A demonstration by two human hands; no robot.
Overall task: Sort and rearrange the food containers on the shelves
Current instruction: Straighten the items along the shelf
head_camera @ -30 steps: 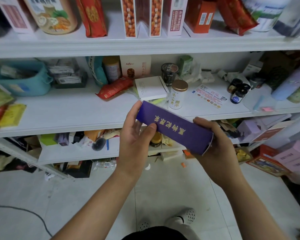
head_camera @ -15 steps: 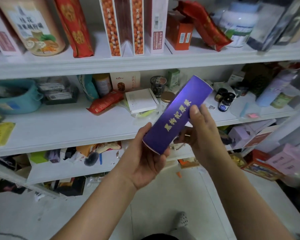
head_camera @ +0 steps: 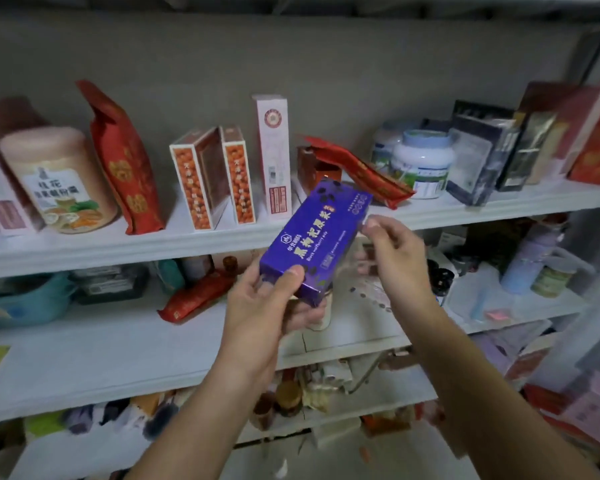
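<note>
Head cam: purple box [head_camera: 314, 242] is up in the air in front of the top shelf [head_camera: 153, 245], tilted, top end pointing up-right twd the red pouch [head_camera: 361, 171] lying there. Left hand [head_camera: 257, 306] has its grip wrapped round the box's low end, thumb on the front. Right hand [head_camera: 392, 251] is at the box's upper right edge, fingers curled but blurry, can't tell if that grip's got it.

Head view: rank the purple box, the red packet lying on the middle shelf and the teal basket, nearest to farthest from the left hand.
1. The purple box: gripped by the left hand itself.
2. The red packet: just left of the hand, on the middle shelf.
3. The teal basket: far left end of that shelf.
</note>
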